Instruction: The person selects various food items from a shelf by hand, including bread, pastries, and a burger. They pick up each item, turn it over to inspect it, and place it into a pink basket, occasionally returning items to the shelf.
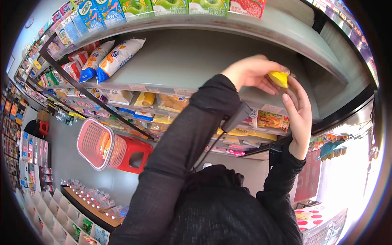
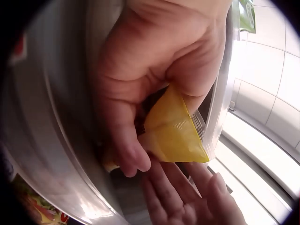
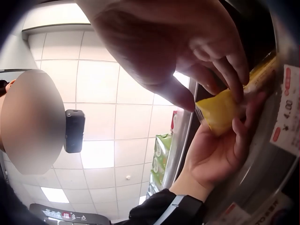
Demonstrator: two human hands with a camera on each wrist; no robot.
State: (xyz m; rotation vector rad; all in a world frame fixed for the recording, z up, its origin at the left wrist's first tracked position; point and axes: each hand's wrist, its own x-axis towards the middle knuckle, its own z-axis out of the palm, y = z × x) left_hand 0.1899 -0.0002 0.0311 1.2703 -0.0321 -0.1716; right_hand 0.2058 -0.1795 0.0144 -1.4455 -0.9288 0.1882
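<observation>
A small yellow packet (image 1: 279, 79) hangs over the upper shelf's right part, at the fingers of my left hand (image 1: 255, 72). In the left wrist view, my left hand (image 2: 159, 61) curls its fingers and thumb round the yellow packet (image 2: 176, 129), whose crimped end sticks out. My right hand (image 1: 300, 116) has its fingers extended toward the packet; in the left wrist view they lie just below it. In the right wrist view, my right hand (image 3: 173, 42) reaches over the packet (image 3: 218, 112), fingertips at or near it; contact is unclear. My left hand (image 3: 218, 157) is beneath.
White-and-blue bags (image 1: 118, 59) lie at the shelf's left end. Drink cartons (image 1: 169, 6) stand on the shelf above. Packaged food fills the lower shelves (image 1: 173, 102). A pink basket (image 1: 96, 143) sits beside a red stool (image 1: 132, 155), lower left. A shelf edge (image 3: 255, 154) carries price tags.
</observation>
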